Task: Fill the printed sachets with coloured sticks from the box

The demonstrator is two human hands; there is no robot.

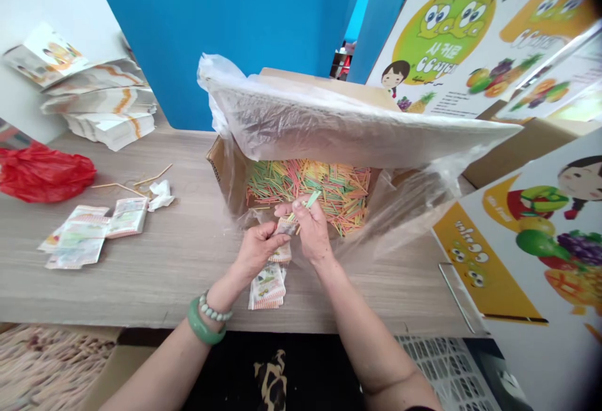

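My left hand (259, 246) pinches a small printed paper packet (286, 226) in front of the box. Close against it, my right hand (308, 226) grips a few thin coloured sticks (312, 198), green and yellow, their lower ends at the packet's top. Whether the sticks are inside the packet I cannot tell. Below my hands, more printed packets (267, 287) lie in a small stack on the table. Just beyond is a cardboard box (217, 161) lined with a clear plastic bag (329, 128), holding many pink, green, yellow and orange sticks (329, 191).
On the left lie filled-looking packets (84, 235), a red plastic bag (44, 172), a crumpled tissue (160, 196) and loose sticks (153, 174). Paper stacks (108, 110) stand behind them. Printed cartons (531, 223) crowd the right side, and a blue panel (226, 34) rises at the back.
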